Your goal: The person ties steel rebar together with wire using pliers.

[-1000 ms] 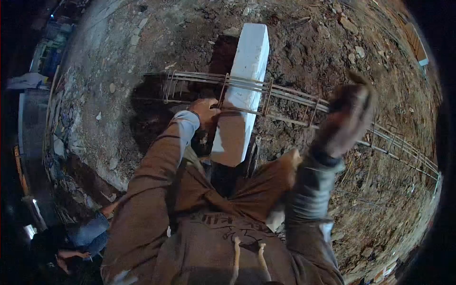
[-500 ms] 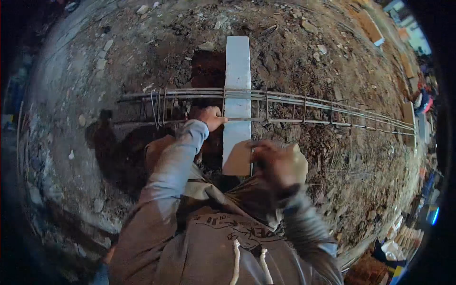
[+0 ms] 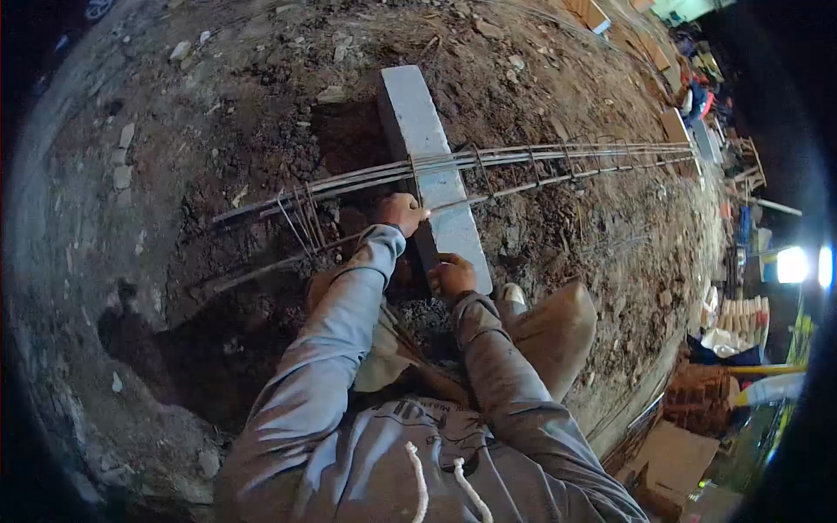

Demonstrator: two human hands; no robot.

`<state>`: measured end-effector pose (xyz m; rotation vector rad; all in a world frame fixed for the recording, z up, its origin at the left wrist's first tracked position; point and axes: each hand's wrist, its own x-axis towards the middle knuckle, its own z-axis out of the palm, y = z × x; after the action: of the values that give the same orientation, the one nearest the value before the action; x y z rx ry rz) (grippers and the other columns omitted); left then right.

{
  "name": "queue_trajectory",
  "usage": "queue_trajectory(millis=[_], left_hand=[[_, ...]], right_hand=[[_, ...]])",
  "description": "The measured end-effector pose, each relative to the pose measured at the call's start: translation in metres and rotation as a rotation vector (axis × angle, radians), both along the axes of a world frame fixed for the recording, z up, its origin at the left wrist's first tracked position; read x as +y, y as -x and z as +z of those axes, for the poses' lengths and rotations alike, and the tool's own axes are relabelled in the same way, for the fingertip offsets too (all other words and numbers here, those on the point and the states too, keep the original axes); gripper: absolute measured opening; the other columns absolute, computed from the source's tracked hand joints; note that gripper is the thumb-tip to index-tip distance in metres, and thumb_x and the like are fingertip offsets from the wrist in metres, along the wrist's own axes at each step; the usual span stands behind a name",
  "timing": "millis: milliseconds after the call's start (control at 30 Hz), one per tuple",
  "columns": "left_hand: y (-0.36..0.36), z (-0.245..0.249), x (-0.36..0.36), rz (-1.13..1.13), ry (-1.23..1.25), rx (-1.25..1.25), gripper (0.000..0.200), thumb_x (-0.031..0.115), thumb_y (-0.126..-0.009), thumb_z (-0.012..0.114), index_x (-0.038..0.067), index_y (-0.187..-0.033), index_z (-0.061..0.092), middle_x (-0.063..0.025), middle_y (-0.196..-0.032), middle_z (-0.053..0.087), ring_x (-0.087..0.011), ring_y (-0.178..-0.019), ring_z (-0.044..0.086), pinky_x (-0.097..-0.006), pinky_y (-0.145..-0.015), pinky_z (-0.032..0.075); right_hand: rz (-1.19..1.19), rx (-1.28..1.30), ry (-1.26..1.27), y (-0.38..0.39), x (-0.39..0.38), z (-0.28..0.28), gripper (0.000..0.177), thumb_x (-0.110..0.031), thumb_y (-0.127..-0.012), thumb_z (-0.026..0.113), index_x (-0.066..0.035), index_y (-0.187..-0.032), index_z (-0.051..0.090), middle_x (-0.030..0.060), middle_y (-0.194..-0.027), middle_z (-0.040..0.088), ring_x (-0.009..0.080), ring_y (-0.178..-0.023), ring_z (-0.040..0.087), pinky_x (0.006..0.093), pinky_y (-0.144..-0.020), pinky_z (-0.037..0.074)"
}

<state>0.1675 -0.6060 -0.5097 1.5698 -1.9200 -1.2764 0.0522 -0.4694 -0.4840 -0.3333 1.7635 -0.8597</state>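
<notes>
A long pale block [image 3: 440, 166] lies on the soil in front of me, a rebar cage [image 3: 532, 157] of long bars and thin stirrups running crosswise over it. My left hand [image 3: 401, 212] is closed on the cage's near steel bar, right by the block's left edge, where a stirrup also sits. Lower down, my right hand [image 3: 452, 276] rests at the near end of the block with its fingers curled. Whatever those fingers hold, if anything, is hidden. A few stirrups [image 3: 305, 218] are bunched toward the cage's left end.
Rough soil with stones [image 3: 180, 50] surrounds the cage. My knee [image 3: 558, 336] and shoe [image 3: 513, 296] are close to the block's near end. Far right are a bright lamp [image 3: 792, 264], a stack of wooden pieces [image 3: 743, 321] and a cardboard sheet [image 3: 671, 462]. Another person [image 3: 697, 100] is at upper right.
My right hand, blurred above my lap before, has moved left and forward to the block's near end. The left hand keeps its grip on the bar. My view has turned, so block and cage appear tilted.
</notes>
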Motion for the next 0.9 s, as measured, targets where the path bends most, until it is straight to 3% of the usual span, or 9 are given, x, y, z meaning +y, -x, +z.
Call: queue_trajectory(millis=[167, 233, 333, 433, 500, 600, 700, 767, 900], left_hand=[[0.003, -0.011, -0.002, 0.022, -0.02, 0.05, 0.024, 0.026, -0.071, 0.067, 0.003, -0.073, 0.061, -0.0103, -0.058, 0.061, -0.018, -0.055, 0.061, -0.0329, -0.057, 0.047], [0.006, -0.011, -0.001, 0.032, -0.008, 0.027, 0.023, 0.023, -0.071, 0.069, 0.002, -0.072, 0.059, -0.01, -0.058, 0.06, -0.0173, -0.052, 0.06, -0.0328, -0.052, 0.047], [0.006, -0.011, -0.005, 0.127, -0.048, 0.062, 0.029, 0.027, -0.065, 0.071, 0.006, -0.08, 0.058, -0.0161, -0.08, 0.062, -0.0327, -0.077, 0.06, -0.0409, -0.07, 0.047], [0.002, 0.005, 0.002, 0.137, -0.058, 0.098, 0.03, 0.023, -0.066, 0.07, 0.006, -0.082, 0.052, -0.0148, -0.077, 0.061, -0.0318, -0.074, 0.06, -0.041, -0.068, 0.046], [0.003, 0.018, 0.005, 0.087, 0.105, 0.158, 0.027, 0.014, -0.071, 0.068, 0.004, -0.088, 0.049, -0.0089, -0.063, 0.058, -0.0155, -0.051, 0.058, -0.0311, -0.05, 0.045], [0.003, 0.03, 0.004, 0.057, -0.007, 0.182, 0.023, 0.012, -0.074, 0.064, 0.004, -0.092, 0.051, -0.008, -0.064, 0.056, -0.0142, -0.052, 0.056, -0.0303, -0.051, 0.045], [0.003, 0.025, 0.0, 0.015, -0.107, 0.263, 0.026, 0.008, -0.076, 0.06, 0.003, -0.1, 0.052, -0.0074, -0.072, 0.059, -0.013, -0.054, 0.056, -0.0289, -0.05, 0.045], [0.003, 0.026, -0.002, 0.007, -0.151, 0.276, 0.029, 0.007, -0.076, 0.06, 0.002, -0.104, 0.053, -0.0079, -0.076, 0.06, -0.0126, -0.055, 0.056, -0.0278, -0.05, 0.045], [0.005, 0.045, -0.002, 0.032, -0.217, 0.229, 0.028, 0.007, -0.077, 0.059, 0.004, -0.105, 0.053, -0.0069, -0.075, 0.06, -0.0115, -0.055, 0.055, -0.0268, -0.05, 0.044]], right_hand=[[0.296, 0.486, 0.074, 0.015, 0.002, -0.057, 0.022, -0.006, -0.079, 0.05, -0.001, -0.098, 0.062, 0.0134, -0.068, 0.062, 0.018, -0.049, 0.057, 0.0292, -0.039, 0.043], [0.057, 0.171, 0.171, 0.011, 0.002, -0.057, 0.02, -0.007, -0.078, 0.053, 0.001, -0.093, 0.063, 0.0131, -0.066, 0.062, 0.0185, -0.05, 0.058, 0.029, -0.041, 0.045], [-0.04, 0.121, 0.128, -0.008, -0.024, 0.005, 0.02, -0.006, -0.078, 0.054, 0.002, -0.095, 0.062, 0.0131, -0.067, 0.062, 0.0191, -0.05, 0.059, 0.0294, -0.043, 0.047], [-0.066, -0.013, 0.183, -0.001, -0.045, -0.011, 0.022, -0.007, -0.079, 0.053, 0.0, -0.098, 0.061, 0.0111, -0.072, 0.062, 0.0172, -0.054, 0.058, 0.0286, -0.047, 0.048], [-0.106, -0.184, 0.235, 0.002, -0.05, -0.03, 0.024, -0.007, -0.079, 0.052, -0.002, -0.101, 0.06, 0.0091, -0.077, 0.061, 0.0151, -0.058, 0.057, 0.0277, -0.049, 0.048], [0.376, 0.5, 0.668, 0.015, -0.056, -0.086, 0.026, -0.009, -0.081, 0.053, -0.004, -0.106, 0.058, 0.0063, -0.085, 0.062, 0.0141, -0.07, 0.059, 0.0279, -0.057, 0.048], [0.235, 0.134, 0.678, 0.019, -0.069, -0.112, 0.025, -0.009, -0.083, 0.05, -0.005, -0.107, 0.057, 0.0041, -0.09, 0.061, 0.0133, -0.074, 0.056, 0.0283, -0.06, 0.047], [-0.107, -0.545, 0.2, 0.013, -0.072, -0.024, 0.025, -0.008, -0.085, 0.045, -0.005, -0.108, 0.054, 0.0043, -0.086, 0.06, 0.0134, -0.067, 0.054, 0.0275, -0.056, 0.045], [-0.14, -0.755, 0.225, 0.018, -0.067, -0.03, 0.03, -0.007, -0.081, 0.048, -0.005, -0.111, 0.054, 0.0066, -0.087, 0.059, 0.0154, -0.069, 0.056, 0.0271, -0.054, 0.043]])
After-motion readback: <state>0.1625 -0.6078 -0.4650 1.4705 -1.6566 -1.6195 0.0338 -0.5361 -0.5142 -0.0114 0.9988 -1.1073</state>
